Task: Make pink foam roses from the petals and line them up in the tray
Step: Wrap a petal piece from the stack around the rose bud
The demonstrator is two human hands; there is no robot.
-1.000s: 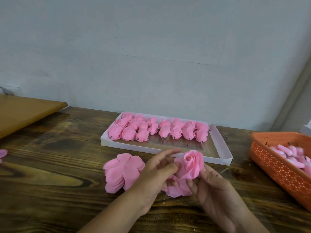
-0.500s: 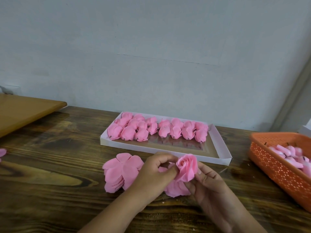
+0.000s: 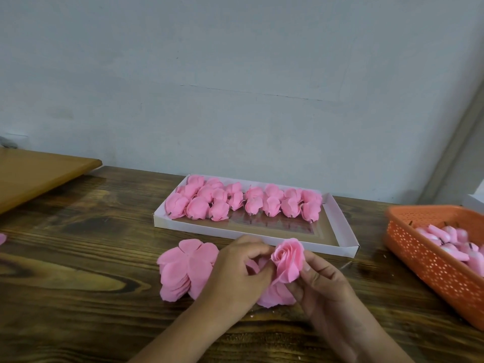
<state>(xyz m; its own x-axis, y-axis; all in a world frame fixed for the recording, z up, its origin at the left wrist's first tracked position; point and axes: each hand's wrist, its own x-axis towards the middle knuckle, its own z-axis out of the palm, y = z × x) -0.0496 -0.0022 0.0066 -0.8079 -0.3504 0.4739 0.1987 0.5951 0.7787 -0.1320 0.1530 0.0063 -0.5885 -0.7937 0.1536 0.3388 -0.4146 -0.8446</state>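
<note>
Both hands on one rose [image 3: 287, 261]: left hand [image 3: 239, 273] pinches its outer petal on the left side, right hand [image 3: 323, 286] grips it from the right and below, fingers curled round the base. Rose is held just in front of the white tray [image 3: 343, 235], off the desk [image 3: 78, 271], spiral centre facing up and slightly toward the camera; long axis runs bloom-to-base, roughly upright, tilted a bit left.

Progress, my read: tray's far half is filled with two rows of finished roses [image 3: 243, 203], all lying bloom away, bases toward the near rim. Near half of the tray is bare, so about halfway. Rose in hand looks nearly shaped, not yet placed.

Supply left: stack of loose petals [image 3: 183, 268] just left of the rose, more under it. Orange basket [image 3: 429, 260] right of the tray holds more pink pieces.
</note>
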